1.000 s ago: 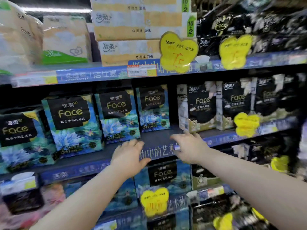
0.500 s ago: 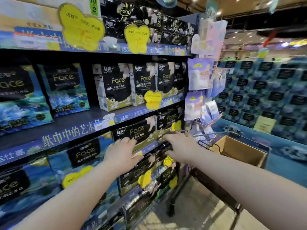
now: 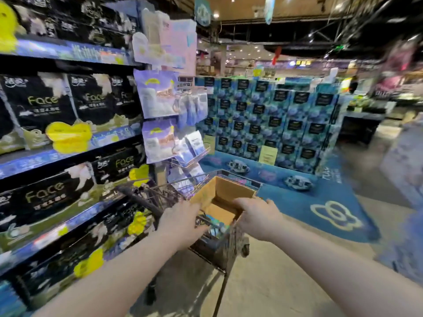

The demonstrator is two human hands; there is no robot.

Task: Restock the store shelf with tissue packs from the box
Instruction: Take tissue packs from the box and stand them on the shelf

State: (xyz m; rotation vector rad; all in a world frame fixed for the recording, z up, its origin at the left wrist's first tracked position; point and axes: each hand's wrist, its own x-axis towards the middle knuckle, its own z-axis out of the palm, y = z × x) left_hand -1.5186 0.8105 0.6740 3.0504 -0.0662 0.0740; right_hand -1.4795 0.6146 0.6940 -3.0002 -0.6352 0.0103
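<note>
1 open cardboard box [image 3: 231, 193] sits in 1 wire cart [image 3: 219, 250]. 2 hands hover over it, the left hand [image 3: 180, 223] and the right hand [image 3: 258, 217], fingers loose, gripping nothing.

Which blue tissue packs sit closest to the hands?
The blue packs inside the brown cardboard box, between left hand and right hand; others fill the far floor display.

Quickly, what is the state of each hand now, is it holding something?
Left hand: open, holding nothing, near the cardboard box.
Right hand: open, holding nothing.
</note>
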